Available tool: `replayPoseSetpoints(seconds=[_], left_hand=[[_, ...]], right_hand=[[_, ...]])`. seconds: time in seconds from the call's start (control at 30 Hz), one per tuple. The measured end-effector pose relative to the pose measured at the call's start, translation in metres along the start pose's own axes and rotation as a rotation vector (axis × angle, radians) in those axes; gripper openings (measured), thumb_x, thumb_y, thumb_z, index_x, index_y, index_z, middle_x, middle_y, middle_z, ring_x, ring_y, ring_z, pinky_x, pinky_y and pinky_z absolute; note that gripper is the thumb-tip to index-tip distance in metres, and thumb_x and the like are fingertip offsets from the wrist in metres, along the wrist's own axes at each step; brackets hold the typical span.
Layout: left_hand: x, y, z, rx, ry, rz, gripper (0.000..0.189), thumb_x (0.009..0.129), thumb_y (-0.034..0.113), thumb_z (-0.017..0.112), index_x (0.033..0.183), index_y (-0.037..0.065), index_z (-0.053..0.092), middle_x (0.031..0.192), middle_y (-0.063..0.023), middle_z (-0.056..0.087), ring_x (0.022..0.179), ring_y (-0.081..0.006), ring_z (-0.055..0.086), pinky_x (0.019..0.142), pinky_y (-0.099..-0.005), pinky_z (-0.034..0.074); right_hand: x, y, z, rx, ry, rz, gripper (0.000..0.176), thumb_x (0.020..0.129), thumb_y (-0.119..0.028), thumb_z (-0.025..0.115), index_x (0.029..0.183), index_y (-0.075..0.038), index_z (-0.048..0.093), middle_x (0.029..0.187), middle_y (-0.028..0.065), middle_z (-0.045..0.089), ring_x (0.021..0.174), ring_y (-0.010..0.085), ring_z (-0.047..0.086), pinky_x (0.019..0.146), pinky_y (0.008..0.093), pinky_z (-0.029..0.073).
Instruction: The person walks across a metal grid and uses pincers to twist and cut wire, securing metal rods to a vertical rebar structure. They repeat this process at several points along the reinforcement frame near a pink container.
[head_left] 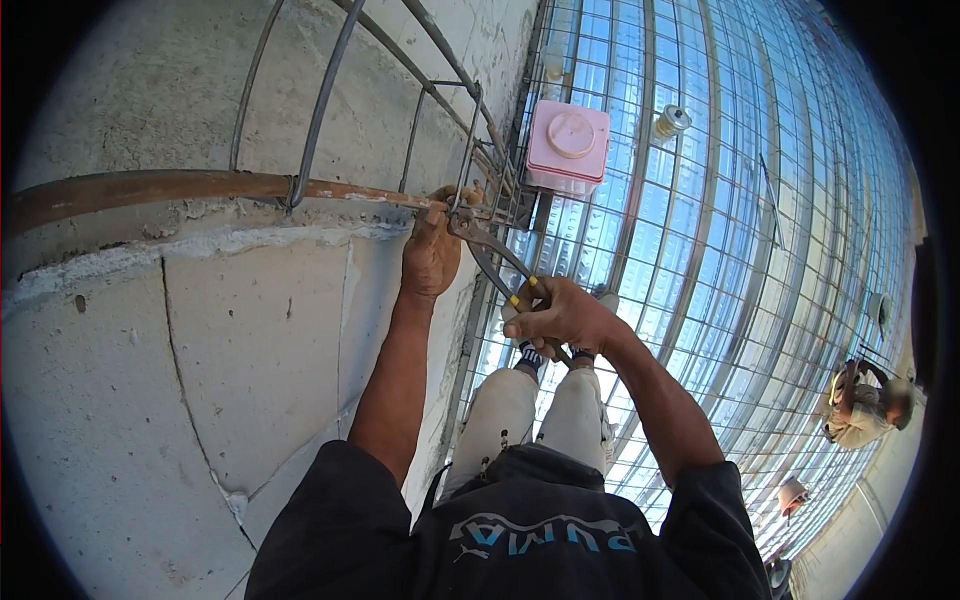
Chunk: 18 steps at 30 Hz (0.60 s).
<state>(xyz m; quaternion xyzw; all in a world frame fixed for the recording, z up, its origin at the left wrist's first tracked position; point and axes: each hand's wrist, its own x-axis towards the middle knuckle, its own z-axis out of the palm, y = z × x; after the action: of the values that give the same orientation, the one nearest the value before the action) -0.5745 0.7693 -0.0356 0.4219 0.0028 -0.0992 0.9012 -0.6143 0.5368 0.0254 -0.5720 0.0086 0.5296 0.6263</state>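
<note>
My right hand (562, 318) is closed round the handles of the pincers (493, 251), which have yellow marks on them. The jaws of the pincers meet the steel bars near the wall, right beside my left hand (432, 250). My left hand is raised at the end of a brown rusty bar (210, 186), its fingers bent around the bar and the steel there. Whether it also pinches a thin wire is too small to tell. Bent steel stirrups (327, 95) rise from the bar above my left hand.
A pink container (568, 146) and a glass jar with a metal lid (671, 122) stand on the steel mesh (700, 230) over shiny sheeting. The block wall (270, 340) runs along the left. Another person (862, 405) is low down at the far right.
</note>
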Motion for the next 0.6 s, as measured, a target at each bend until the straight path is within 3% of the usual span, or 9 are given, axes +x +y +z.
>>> replayPoseSetpoints(seconds=[0.1,0.13,0.23,0.27,0.37,0.4,0.5,0.6], left_hand=[[0.0,0.001,0.001,0.007,-0.002,0.012,0.046,0.096,0.039,0.059,0.128,0.006,0.054,0.127,-0.0082,0.059,0.128,-0.0236,0.05,0.121,-0.0478,0.02],[0.0,0.001,0.003,0.011,0.002,0.013,0.047,0.096,0.039,0.059,0.128,0.006,0.054,0.128,-0.008,0.059,0.128,-0.0231,0.051,0.121,-0.0479,0.019],[0.0,-0.001,0.003,0.009,0.0,0.038,0.048,0.096,0.041,0.059,0.129,0.006,0.054,0.128,-0.0079,0.059,0.129,-0.023,0.049,0.121,-0.0471,0.019],[-0.001,-0.001,0.002,0.012,-0.009,0.03,0.048,0.096,0.041,0.059,0.129,0.006,0.054,0.128,-0.0082,0.059,0.131,-0.0236,0.048,0.121,-0.0468,0.019],[0.001,0.0,0.0,0.026,-0.029,0.008,0.049,0.095,0.042,0.059,0.129,0.007,0.054,0.129,-0.0091,0.059,0.134,-0.0258,0.044,0.121,-0.0459,0.018],[0.0,-0.001,-0.003,0.036,-0.023,0.007,0.049,0.095,0.043,0.06,0.129,0.007,0.055,0.13,-0.0093,0.058,0.135,-0.0267,0.042,0.121,-0.0457,0.018],[-0.001,0.0,-0.005,0.03,0.0,-0.013,0.054,0.093,0.042,0.063,0.131,0.006,0.052,0.131,-0.0097,0.057,0.135,-0.0249,0.042,0.117,-0.0425,0.023],[-0.002,0.001,-0.005,0.035,0.012,-0.018,0.057,0.092,0.042,0.064,0.133,0.005,0.049,0.132,-0.0101,0.055,0.134,-0.0243,0.043,0.115,-0.0411,0.026]], right_hand=[[0.004,0.006,-0.002,0.048,0.004,-0.049,0.053,0.077,-0.025,0.081,0.113,0.003,0.054,0.066,0.0041,0.06,0.049,0.0122,0.057,0.048,0.0267,0.047],[-0.004,-0.004,0.003,-0.135,0.118,-0.061,0.062,0.081,-0.028,0.077,0.125,0.004,0.048,0.082,0.0121,0.064,0.063,0.0212,0.064,0.06,0.0335,0.054],[0.001,0.029,0.019,-0.737,0.705,-0.462,0.067,0.086,-0.033,0.072,0.134,0.004,0.042,0.101,0.021,0.062,0.082,0.0335,0.066,0.077,0.0442,0.054],[-0.001,0.031,0.023,-0.778,0.783,-0.4,0.065,0.091,-0.04,0.064,0.134,0.002,0.043,0.109,0.0251,0.059,0.094,0.041,0.063,0.087,0.0512,0.05],[-0.008,0.029,0.029,-0.657,0.624,-0.221,0.065,0.095,-0.049,0.056,0.134,0.002,0.044,0.105,0.0244,0.06,0.089,0.0391,0.064,0.083,0.0502,0.051],[-0.002,0.038,0.027,-0.541,0.547,-0.302,0.067,0.099,-0.058,0.043,0.129,0.002,0.051,0.092,0.0195,0.062,0.083,0.0317,0.064,0.077,0.0447,0.051],[0.011,0.048,0.01,0.006,0.078,-0.212,0.072,0.099,-0.063,0.035,0.12,0.002,0.059,0.077,0.0115,0.061,0.074,0.0209,0.062,0.068,0.037,0.051],[0.011,0.04,-0.001,0.136,-0.066,-0.14,0.077,0.099,-0.066,0.027,0.116,0.001,0.063,0.073,0.0078,0.061,0.069,0.0138,0.06,0.061,0.0314,0.049]])
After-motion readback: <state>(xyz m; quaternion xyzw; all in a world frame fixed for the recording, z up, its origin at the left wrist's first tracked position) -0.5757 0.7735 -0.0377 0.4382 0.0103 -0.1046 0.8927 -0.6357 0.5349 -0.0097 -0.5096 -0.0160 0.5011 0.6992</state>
